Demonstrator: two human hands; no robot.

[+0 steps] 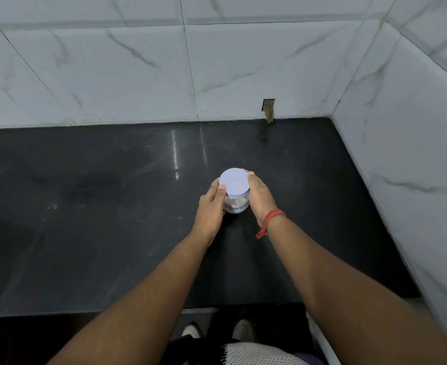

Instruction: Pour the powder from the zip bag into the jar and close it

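A small clear jar (237,206) with a white label reading "POWD…" stands upright on the black countertop (112,206), with white powder showing through its side. A pale lavender round lid (234,184) sits on top of it. My left hand (212,206) wraps the jar's left side, thumb up at the lid's edge. My right hand (259,198) cups the right side, fingertips on the lid's rim. A red thread band is tied round my right wrist. No zip bag is in view.
White marble-patterned tiled walls (138,75) close the counter at the back and on the right (401,154). A small rough hole (269,109) is cut in the back wall. The counter's front edge runs near my body; shoes show below.
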